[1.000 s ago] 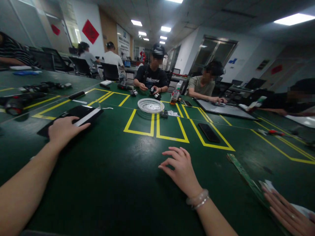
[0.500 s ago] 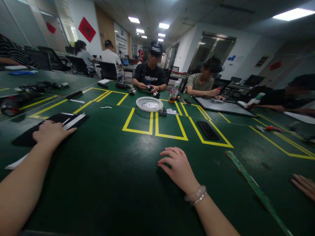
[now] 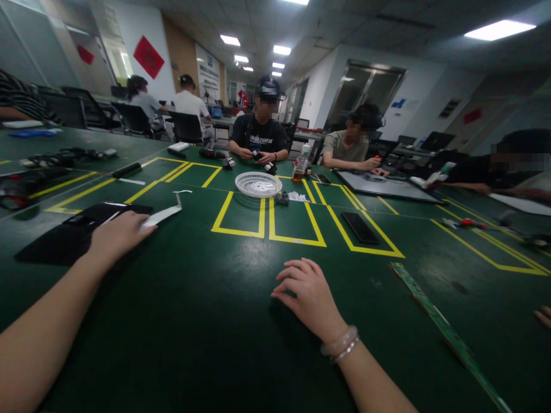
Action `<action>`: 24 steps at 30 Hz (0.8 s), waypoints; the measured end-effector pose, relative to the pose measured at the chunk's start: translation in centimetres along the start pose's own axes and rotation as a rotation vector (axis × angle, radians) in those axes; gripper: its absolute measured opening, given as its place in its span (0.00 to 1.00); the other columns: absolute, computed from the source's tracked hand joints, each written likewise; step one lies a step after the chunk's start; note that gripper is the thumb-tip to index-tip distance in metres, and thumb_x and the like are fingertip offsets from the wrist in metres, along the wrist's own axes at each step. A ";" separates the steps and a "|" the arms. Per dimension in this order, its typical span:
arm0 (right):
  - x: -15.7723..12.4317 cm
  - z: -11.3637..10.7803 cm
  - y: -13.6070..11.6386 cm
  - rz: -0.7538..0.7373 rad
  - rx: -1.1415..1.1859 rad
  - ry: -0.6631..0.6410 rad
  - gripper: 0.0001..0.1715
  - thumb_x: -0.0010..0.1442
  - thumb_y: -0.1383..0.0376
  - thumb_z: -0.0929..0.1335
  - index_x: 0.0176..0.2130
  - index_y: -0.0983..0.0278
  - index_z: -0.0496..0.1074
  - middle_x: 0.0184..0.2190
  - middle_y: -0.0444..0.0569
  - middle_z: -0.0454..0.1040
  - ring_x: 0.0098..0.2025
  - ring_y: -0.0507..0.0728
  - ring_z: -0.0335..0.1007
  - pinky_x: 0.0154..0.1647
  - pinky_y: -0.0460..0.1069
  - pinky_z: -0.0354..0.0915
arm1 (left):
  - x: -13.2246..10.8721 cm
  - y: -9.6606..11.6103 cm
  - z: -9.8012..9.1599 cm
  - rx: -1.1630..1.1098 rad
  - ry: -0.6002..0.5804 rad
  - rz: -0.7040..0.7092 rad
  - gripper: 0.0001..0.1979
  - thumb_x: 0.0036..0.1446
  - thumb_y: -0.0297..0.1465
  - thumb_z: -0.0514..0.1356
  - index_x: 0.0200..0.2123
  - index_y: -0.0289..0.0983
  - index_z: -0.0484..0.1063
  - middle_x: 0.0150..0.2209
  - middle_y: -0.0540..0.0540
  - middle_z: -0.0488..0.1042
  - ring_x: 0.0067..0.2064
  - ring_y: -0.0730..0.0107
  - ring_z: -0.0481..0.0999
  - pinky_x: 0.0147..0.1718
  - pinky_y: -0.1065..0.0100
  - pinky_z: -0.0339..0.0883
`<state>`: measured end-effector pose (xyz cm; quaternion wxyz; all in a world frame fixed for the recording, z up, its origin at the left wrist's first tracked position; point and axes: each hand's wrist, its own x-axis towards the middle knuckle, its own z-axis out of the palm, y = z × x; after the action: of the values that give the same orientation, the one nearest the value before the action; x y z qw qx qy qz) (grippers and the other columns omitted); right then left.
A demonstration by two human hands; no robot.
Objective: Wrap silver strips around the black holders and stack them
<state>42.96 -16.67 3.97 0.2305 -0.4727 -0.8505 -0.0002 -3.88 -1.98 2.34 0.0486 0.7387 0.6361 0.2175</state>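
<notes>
My left hand [image 3: 117, 236] pinches a white strip [image 3: 162, 216], possibly paper or plastic, whose free end points up and to the right. Under and behind that hand lies a flat black panel or case [image 3: 55, 236], partly hidden by it. My right hand [image 3: 306, 295] rests palm down by the table's middle, fingers loosely bent and apart, holding nothing. To its right is a long, narrow green circuit board [image 3: 443, 324].
Yellow tape outlines mark the green table [image 3: 206, 321]. Beyond my hands stand a white round basket [image 3: 258, 184], a black phone [image 3: 360, 228] and a bottle [image 3: 301, 163]. Cables and tools lie far left. Co-workers sit across; another person's fingers [image 3: 544, 316] show at the right edge.
My left hand has moved right, lifting the white strip off the black panel. My right hand stays nearly in place. The other person's hand at the right edge has mostly left view.
</notes>
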 end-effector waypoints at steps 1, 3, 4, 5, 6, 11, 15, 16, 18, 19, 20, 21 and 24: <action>0.0 0.0 -0.1 -0.001 0.003 -0.007 0.06 0.55 0.61 0.76 0.28 0.55 0.77 0.39 0.40 0.79 0.54 0.60 0.68 0.62 0.63 0.54 | -0.1 1.8 0.2 0.067 0.001 0.033 0.43 0.54 0.63 0.46 0.52 0.34 0.75 0.45 0.35 0.70 0.45 0.44 0.69 0.37 0.58 0.60; 0.0 -0.1 -0.5 -0.008 0.015 -0.009 0.10 0.54 0.58 0.76 0.26 0.57 0.76 0.41 0.42 0.79 0.55 0.61 0.68 0.62 0.63 0.55 | -0.6 5.8 0.6 0.061 -0.101 0.185 0.38 0.58 0.59 0.46 0.55 0.38 0.74 0.50 0.39 0.69 0.44 0.51 0.71 0.36 0.62 0.63; 0.0 -0.1 -0.7 -0.014 0.023 -0.008 0.09 0.55 0.57 0.76 0.29 0.57 0.77 0.45 0.43 0.78 0.56 0.61 0.68 0.62 0.63 0.55 | -1.0 7.8 0.8 0.020 -0.171 0.282 0.34 0.61 0.56 0.48 0.57 0.39 0.73 0.51 0.41 0.69 0.44 0.53 0.72 0.37 0.63 0.64; 0.0 -0.2 -0.8 -0.023 0.032 -0.011 0.09 0.55 0.56 0.75 0.35 0.56 0.77 0.50 0.45 0.77 0.58 0.61 0.67 0.63 0.63 0.54 | -1.4 9.7 1.1 -0.024 -0.233 0.374 0.31 0.63 0.53 0.49 0.57 0.41 0.73 0.51 0.43 0.68 0.45 0.55 0.72 0.38 0.65 0.65; 0.0 -0.2 -1.0 -0.035 0.043 -0.021 0.13 0.56 0.57 0.75 0.42 0.55 0.77 0.55 0.46 0.74 0.60 0.62 0.65 0.64 0.63 0.54 | -2.0 11.4 1.4 -0.067 -0.288 0.458 0.27 0.65 0.50 0.51 0.58 0.42 0.72 0.52 0.44 0.68 0.46 0.57 0.72 0.40 0.66 0.66; 0.0 0.1 -1.3 -0.039 0.135 -0.120 0.18 0.62 0.63 0.70 0.53 0.54 0.71 0.55 0.47 0.74 0.61 0.60 0.65 0.66 0.65 0.50 | -4.4 16.4 2.6 -0.249 -0.409 0.751 0.17 0.69 0.39 0.55 0.57 0.44 0.72 0.50 0.47 0.70 0.47 0.61 0.72 0.42 0.70 0.66; 0.0 0.3 -1.0 0.018 0.216 -0.159 0.16 0.61 0.65 0.71 0.50 0.55 0.71 0.46 0.44 0.79 0.48 0.56 0.75 0.65 0.64 0.52 | -5.1 16.8 3.0 -0.344 -0.384 0.796 0.16 0.71 0.39 0.55 0.57 0.43 0.72 0.51 0.46 0.70 0.48 0.62 0.73 0.44 0.70 0.67; 0.0 0.4 -0.9 0.028 0.234 -0.157 0.17 0.61 0.65 0.71 0.50 0.55 0.71 0.46 0.44 0.79 0.47 0.56 0.75 0.64 0.63 0.53 | -5.0 16.6 3.1 -0.352 -0.381 0.797 0.16 0.71 0.40 0.55 0.57 0.43 0.72 0.51 0.46 0.70 0.49 0.62 0.72 0.45 0.69 0.67; 0.0 0.3 -0.6 0.057 0.275 -0.129 0.17 0.61 0.65 0.71 0.51 0.55 0.72 0.46 0.44 0.79 0.46 0.56 0.76 0.63 0.63 0.55 | -4.5 15.9 3.2 -0.329 -0.371 0.787 0.19 0.71 0.45 0.55 0.58 0.44 0.70 0.53 0.46 0.69 0.52 0.60 0.71 0.50 0.67 0.66; 0.1 0.3 -0.3 0.084 0.308 -0.100 0.17 0.62 0.64 0.70 0.52 0.55 0.72 0.47 0.45 0.79 0.47 0.56 0.76 0.63 0.63 0.57 | -4.1 15.3 3.3 -0.297 -0.361 0.763 0.22 0.70 0.48 0.55 0.60 0.44 0.69 0.56 0.45 0.68 0.55 0.57 0.68 0.53 0.64 0.64; 0.1 0.2 -0.1 0.129 0.361 -0.055 0.18 0.62 0.63 0.69 0.52 0.56 0.72 0.48 0.46 0.79 0.47 0.57 0.76 0.62 0.62 0.59 | -3.7 14.6 3.3 -0.241 -0.343 0.712 0.26 0.68 0.51 0.56 0.62 0.44 0.66 0.58 0.45 0.65 0.58 0.56 0.66 0.57 0.62 0.61; 0.2 0.1 0.2 0.190 0.440 0.003 0.18 0.63 0.62 0.69 0.53 0.56 0.72 0.49 0.48 0.79 0.47 0.57 0.76 0.60 0.62 0.61 | -3.1 13.7 3.2 -0.170 -0.319 0.636 0.31 0.67 0.53 0.56 0.65 0.43 0.63 0.61 0.44 0.62 0.61 0.54 0.62 0.60 0.59 0.57; 0.5 -0.3 1.3 0.455 0.831 0.216 0.23 0.63 0.57 0.68 0.56 0.59 0.71 0.48 0.51 0.79 0.48 0.58 0.76 0.52 0.57 0.69 | -1.2 9.6 2.4 0.060 -0.210 0.290 0.42 0.64 0.57 0.55 0.69 0.34 0.54 0.66 0.36 0.52 0.66 0.46 0.52 0.65 0.49 0.44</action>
<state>43.86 -15.61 4.15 0.4808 -0.5119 -0.6251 0.3407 5.74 -4.42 3.18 0.0607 0.8426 0.5204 0.1247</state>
